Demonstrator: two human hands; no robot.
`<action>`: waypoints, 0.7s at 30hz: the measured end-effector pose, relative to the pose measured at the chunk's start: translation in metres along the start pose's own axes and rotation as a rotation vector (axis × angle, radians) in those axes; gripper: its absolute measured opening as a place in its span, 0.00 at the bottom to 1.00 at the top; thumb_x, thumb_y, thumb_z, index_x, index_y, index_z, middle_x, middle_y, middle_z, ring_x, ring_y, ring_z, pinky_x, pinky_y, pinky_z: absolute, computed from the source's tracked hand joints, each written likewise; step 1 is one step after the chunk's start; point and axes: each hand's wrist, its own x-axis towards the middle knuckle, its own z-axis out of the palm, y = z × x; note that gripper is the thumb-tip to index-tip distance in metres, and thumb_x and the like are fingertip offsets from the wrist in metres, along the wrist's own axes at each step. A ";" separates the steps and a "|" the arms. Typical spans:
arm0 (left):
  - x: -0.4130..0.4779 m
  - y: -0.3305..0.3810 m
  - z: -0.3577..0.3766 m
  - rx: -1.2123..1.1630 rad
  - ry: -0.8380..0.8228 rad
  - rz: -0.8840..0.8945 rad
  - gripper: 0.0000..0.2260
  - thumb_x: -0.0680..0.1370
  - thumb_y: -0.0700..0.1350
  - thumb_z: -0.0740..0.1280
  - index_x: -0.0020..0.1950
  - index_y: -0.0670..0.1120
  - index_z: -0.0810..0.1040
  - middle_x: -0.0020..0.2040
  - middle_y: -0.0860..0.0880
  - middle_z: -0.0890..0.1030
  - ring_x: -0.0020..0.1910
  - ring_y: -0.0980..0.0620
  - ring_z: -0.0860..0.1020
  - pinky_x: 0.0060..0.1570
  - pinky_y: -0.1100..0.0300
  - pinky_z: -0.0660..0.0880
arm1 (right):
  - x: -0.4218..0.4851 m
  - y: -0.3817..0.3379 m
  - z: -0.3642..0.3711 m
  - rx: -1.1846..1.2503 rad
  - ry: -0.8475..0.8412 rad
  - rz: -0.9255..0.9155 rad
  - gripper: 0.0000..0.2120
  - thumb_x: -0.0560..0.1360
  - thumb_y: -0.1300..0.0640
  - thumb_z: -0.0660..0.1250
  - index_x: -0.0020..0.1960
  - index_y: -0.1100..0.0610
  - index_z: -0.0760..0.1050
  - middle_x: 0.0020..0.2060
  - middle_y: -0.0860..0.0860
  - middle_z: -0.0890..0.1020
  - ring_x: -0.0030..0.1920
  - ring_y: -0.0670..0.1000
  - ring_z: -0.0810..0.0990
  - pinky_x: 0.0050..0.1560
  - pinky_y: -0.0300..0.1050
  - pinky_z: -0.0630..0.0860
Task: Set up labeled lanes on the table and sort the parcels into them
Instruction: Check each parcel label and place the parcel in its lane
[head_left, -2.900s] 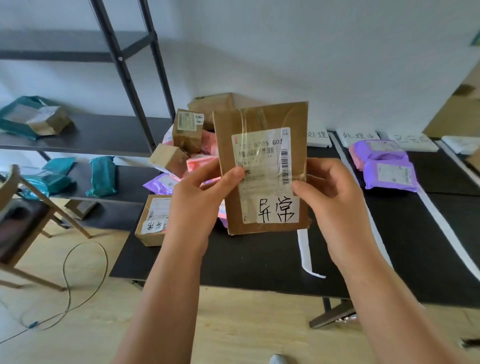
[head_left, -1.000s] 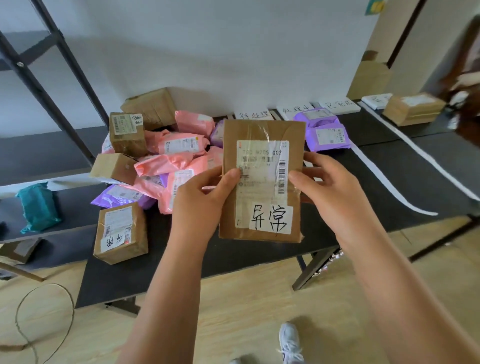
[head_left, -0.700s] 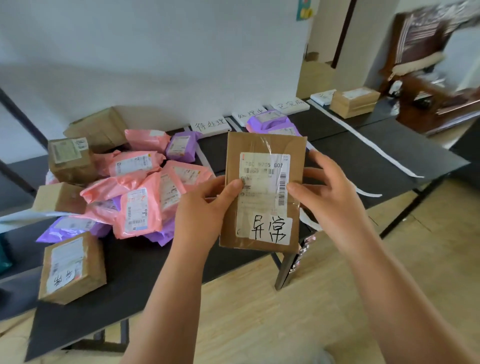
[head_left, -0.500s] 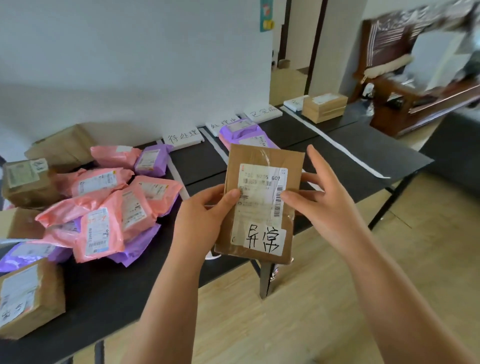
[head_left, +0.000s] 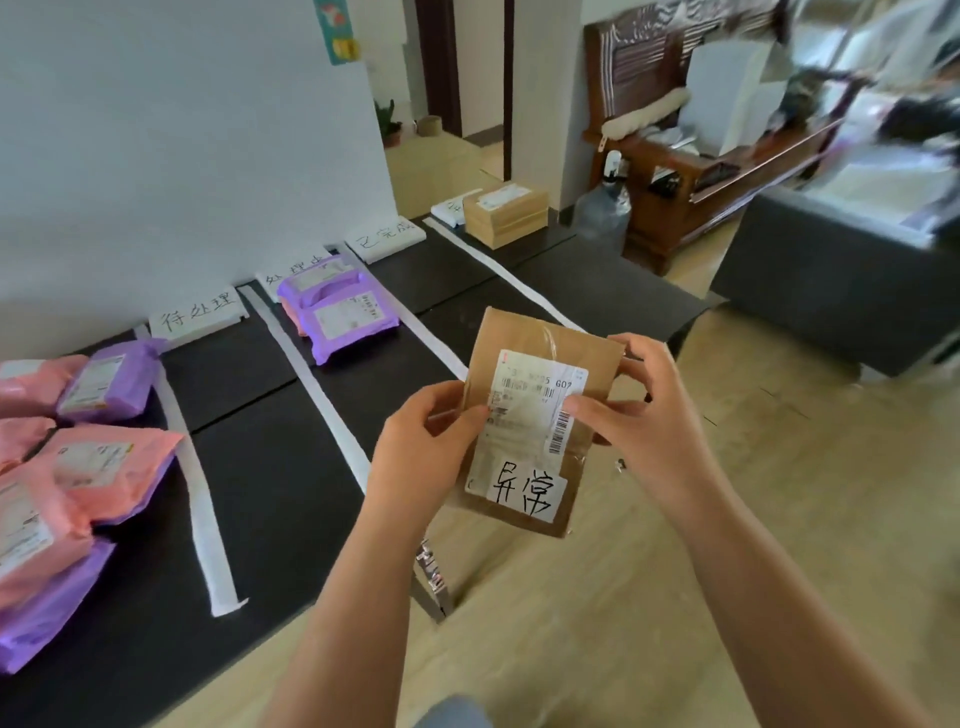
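Observation:
I hold a flat brown cardboard parcel (head_left: 524, 415) upright in front of me, past the table's near right corner. It carries a shipping label and a white handwritten tag. My left hand (head_left: 421, 447) grips its left edge and my right hand (head_left: 634, 415) pinches its right side. The black table (head_left: 270, 457) is split into lanes by white tape strips (head_left: 317, 389). White label cards (head_left: 197, 314) stand at the wall end of the lanes. Two purple mailers (head_left: 343, 312) lie in the second lane. A brown box (head_left: 506, 210) sits in the far right lane.
A heap of pink mailers (head_left: 88, 467) and purple mailers (head_left: 104, 382) fills the table's left end. Right of the table are a dark grey sofa (head_left: 831, 291), a wooden bench (head_left: 717, 156) and a water jug (head_left: 605, 208). Bare wooden floor lies under my arms.
My view has swung right along the table, from the shelf and parcel heap to the labelled lanes. Both hands kept hold of the brown parcel throughout; it has tilted slightly.

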 end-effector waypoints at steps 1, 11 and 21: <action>0.006 0.003 0.008 0.008 -0.030 0.009 0.16 0.79 0.49 0.68 0.66 0.58 0.74 0.55 0.59 0.81 0.48 0.63 0.79 0.35 0.71 0.71 | 0.006 0.004 -0.008 0.010 0.027 0.009 0.25 0.72 0.58 0.76 0.63 0.46 0.68 0.53 0.42 0.80 0.44 0.46 0.86 0.37 0.42 0.82; 0.115 0.034 0.078 0.015 -0.058 0.042 0.18 0.79 0.50 0.68 0.68 0.58 0.73 0.57 0.56 0.80 0.56 0.54 0.80 0.52 0.56 0.80 | 0.112 0.037 -0.043 0.074 0.196 0.080 0.24 0.71 0.57 0.77 0.61 0.44 0.69 0.52 0.41 0.81 0.47 0.46 0.86 0.43 0.46 0.84; 0.256 0.083 0.119 0.039 -0.103 0.025 0.09 0.78 0.53 0.68 0.57 0.58 0.75 0.45 0.59 0.80 0.39 0.65 0.77 0.32 0.72 0.69 | 0.254 0.041 -0.052 0.092 0.311 0.170 0.24 0.72 0.56 0.76 0.62 0.44 0.68 0.50 0.42 0.81 0.47 0.48 0.85 0.48 0.52 0.84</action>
